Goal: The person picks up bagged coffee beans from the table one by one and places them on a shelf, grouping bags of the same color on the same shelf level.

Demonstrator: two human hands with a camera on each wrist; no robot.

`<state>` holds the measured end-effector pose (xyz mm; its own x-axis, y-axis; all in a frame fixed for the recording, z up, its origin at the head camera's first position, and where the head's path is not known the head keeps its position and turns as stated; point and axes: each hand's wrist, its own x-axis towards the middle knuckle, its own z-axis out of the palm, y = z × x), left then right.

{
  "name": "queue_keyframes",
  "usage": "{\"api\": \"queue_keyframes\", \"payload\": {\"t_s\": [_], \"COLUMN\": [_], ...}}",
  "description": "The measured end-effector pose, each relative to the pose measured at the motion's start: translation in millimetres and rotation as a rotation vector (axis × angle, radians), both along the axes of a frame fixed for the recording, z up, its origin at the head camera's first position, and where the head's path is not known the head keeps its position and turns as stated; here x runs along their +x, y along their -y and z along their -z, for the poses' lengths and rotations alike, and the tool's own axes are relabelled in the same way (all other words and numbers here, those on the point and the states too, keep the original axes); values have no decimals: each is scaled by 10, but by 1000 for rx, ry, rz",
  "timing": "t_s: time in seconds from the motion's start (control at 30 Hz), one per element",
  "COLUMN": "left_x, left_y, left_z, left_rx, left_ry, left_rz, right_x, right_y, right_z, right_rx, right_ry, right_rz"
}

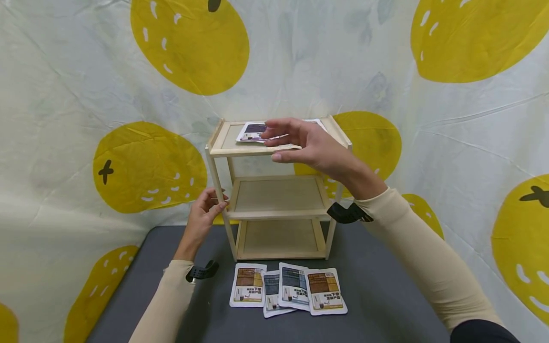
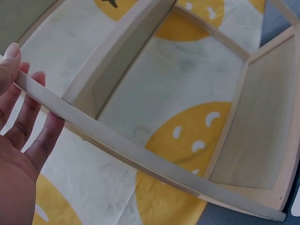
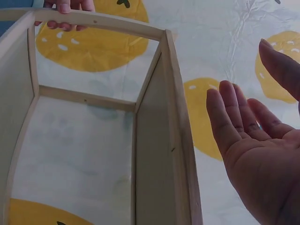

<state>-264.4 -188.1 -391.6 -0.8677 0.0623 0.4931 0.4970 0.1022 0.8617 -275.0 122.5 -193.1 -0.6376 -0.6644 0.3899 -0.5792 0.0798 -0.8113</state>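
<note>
A light wooden three-tier shelf (image 1: 276, 213) stands on the table. My left hand (image 1: 205, 213) holds its left front post, thumb on one side and fingers on the other, as the left wrist view shows (image 2: 23, 136) from close by. My right hand (image 1: 315, 147) hovers in front of the top tier, fingers extended and nothing in the palm (image 3: 262, 154). Behind it, a white packet with a purple label (image 1: 253, 129) lies on the top tier; another packet (image 1: 318, 124) there is mostly hidden by the hand.
Several flat packets lie on the dark grey table (image 1: 377, 295) before the shelf: one with a brown label (image 1: 249, 286) at left, another brown one (image 1: 325, 291) at right, and blue-labelled ones (image 1: 294, 287) overlapping between. A yellow-patterned white cloth (image 1: 300, 62) hangs behind.
</note>
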Motion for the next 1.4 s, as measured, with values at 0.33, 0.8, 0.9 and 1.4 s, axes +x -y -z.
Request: {"api": "queue_keyframes", "payload": {"t_s": [0.33,0.8,0.9,1.4], "left_x": [16,26,27,26], "left_y": [15,23,14,25], "left_z": [-14,-3,-5,-2], "left_rx": [-13,-7,-15,-30], "left_ry": [-10,-6,-8,0], "left_rz": [-11,5,1,-6], "right_x": [103,125,122,114], "right_y": [-83,-138,-164,-309], "right_z": [165,469,542,883], "right_rx": [41,82,105,174], "right_ry": [2,73,89,182], "right_rz": [-56,-171,-185,-184]}}
